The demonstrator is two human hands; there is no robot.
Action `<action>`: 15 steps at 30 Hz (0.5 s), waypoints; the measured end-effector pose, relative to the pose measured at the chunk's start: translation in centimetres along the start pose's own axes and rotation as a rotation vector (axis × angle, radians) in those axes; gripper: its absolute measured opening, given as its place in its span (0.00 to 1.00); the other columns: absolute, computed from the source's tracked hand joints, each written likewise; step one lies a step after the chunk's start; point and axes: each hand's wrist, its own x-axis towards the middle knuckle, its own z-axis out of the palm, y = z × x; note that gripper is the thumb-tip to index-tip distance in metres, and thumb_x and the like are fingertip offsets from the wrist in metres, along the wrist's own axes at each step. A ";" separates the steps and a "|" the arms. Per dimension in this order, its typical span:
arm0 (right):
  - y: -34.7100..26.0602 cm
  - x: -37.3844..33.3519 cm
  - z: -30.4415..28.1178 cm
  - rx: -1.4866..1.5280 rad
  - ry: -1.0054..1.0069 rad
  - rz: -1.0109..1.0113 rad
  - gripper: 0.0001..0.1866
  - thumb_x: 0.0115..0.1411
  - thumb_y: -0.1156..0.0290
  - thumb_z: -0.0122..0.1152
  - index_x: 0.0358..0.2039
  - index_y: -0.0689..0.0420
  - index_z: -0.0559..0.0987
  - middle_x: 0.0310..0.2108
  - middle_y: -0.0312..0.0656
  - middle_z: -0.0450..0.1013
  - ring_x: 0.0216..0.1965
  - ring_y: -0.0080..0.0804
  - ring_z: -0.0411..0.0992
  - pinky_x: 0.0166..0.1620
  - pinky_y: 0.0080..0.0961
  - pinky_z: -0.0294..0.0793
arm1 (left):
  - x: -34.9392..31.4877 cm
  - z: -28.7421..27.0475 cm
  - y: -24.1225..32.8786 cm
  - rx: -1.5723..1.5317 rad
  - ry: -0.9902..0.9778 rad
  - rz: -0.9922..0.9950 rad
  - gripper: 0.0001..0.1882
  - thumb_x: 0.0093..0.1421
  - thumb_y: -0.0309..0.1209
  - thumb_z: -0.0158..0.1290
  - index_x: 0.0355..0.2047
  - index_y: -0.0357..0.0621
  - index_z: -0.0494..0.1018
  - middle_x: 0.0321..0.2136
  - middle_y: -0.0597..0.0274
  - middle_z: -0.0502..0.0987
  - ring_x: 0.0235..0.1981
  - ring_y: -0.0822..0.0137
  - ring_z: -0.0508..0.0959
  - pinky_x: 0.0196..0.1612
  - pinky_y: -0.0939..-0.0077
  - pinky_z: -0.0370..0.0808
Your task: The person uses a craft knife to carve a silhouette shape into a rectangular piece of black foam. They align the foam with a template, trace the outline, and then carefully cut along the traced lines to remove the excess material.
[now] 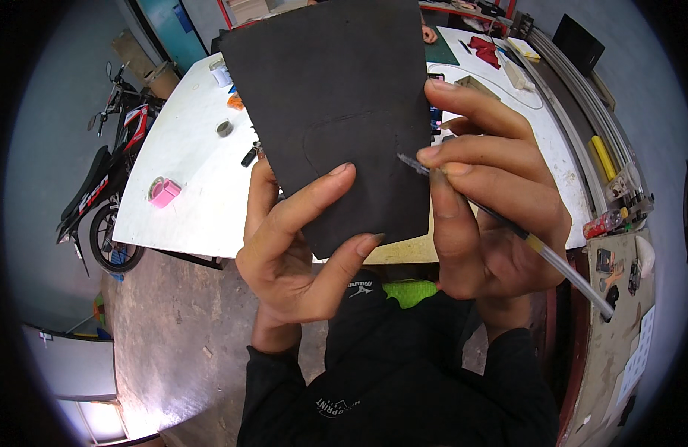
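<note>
In front of me, above the near edge of the table, a stiff black sheet (351,74) is held up, with a faint curved outline marked on its face. My left hand (299,246) grips its lower left edge, thumb and a finger on the front and the other fingers behind. Pinched between the thumb and fingers of my right hand (493,194) is a thin pen (553,261) with a partly clear barrel. Its pale tip points at the sheet's right part; whether it touches the surface I cannot tell.
A white table (202,149) carries a pink tape dispenser (165,192), a grey roll (224,129) and, farther back, a red cloth (484,52). Another person's hand (429,35) shows at the far side. A motorcycle (109,167) stands left; a cluttered bench (620,298) stands right.
</note>
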 end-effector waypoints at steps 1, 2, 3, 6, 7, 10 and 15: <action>0.0 0.0 0.0 0.010 -0.007 -0.003 0.12 0.60 0.82 0.58 0.44 0.58 0.72 0.39 0.51 0.78 0.52 0.59 0.77 0.48 0.41 0.80 | 0.0 -0.1 0.0 0.003 -0.001 0.001 0.29 0.46 0.20 0.68 0.52 0.33 0.78 0.55 0.36 0.69 0.56 0.47 0.76 0.54 0.63 0.78; 0.1 0.1 -0.2 0.020 -0.023 -0.011 0.13 0.60 0.82 0.58 0.44 0.58 0.72 0.39 0.51 0.78 0.52 0.59 0.77 0.48 0.41 0.80 | 0.0 -0.1 0.1 0.006 -0.003 0.003 0.29 0.46 0.20 0.69 0.52 0.33 0.78 0.55 0.36 0.69 0.56 0.47 0.76 0.54 0.63 0.78; 0.2 0.2 -0.2 0.028 -0.015 -0.013 0.13 0.60 0.82 0.58 0.44 0.58 0.72 0.38 0.51 0.78 0.52 0.59 0.77 0.47 0.41 0.80 | 0.0 -0.3 0.1 0.011 -0.007 0.002 0.29 0.46 0.20 0.69 0.52 0.33 0.78 0.55 0.36 0.69 0.56 0.47 0.76 0.54 0.64 0.78; 0.4 -0.1 0.2 0.035 0.036 -0.005 0.12 0.59 0.82 0.58 0.44 0.58 0.72 0.38 0.51 0.78 0.52 0.59 0.77 0.46 0.40 0.80 | 0.0 -0.2 0.1 0.007 -0.014 0.000 0.29 0.46 0.20 0.68 0.52 0.33 0.78 0.54 0.37 0.70 0.56 0.48 0.76 0.54 0.64 0.78; 0.4 -0.1 0.3 0.041 0.050 -0.004 0.12 0.59 0.82 0.58 0.44 0.58 0.72 0.38 0.51 0.78 0.52 0.59 0.77 0.46 0.40 0.80 | 0.0 -0.2 0.1 0.009 -0.015 -0.003 0.29 0.46 0.20 0.68 0.52 0.33 0.78 0.54 0.37 0.70 0.56 0.48 0.76 0.54 0.65 0.78; 0.2 0.0 0.2 0.049 0.025 -0.005 0.12 0.59 0.82 0.59 0.43 0.59 0.73 0.37 0.52 0.78 0.51 0.59 0.77 0.45 0.40 0.80 | 0.0 -0.2 0.2 0.004 -0.016 -0.010 0.29 0.46 0.20 0.68 0.52 0.34 0.78 0.54 0.38 0.70 0.55 0.49 0.76 0.54 0.65 0.78; 0.4 -0.3 0.5 0.067 0.020 -0.001 0.12 0.59 0.82 0.59 0.43 0.59 0.73 0.37 0.51 0.79 0.52 0.60 0.77 0.46 0.39 0.80 | -0.2 -0.4 0.0 0.004 -0.002 0.003 0.30 0.46 0.20 0.68 0.53 0.33 0.78 0.53 0.38 0.70 0.55 0.49 0.76 0.54 0.66 0.77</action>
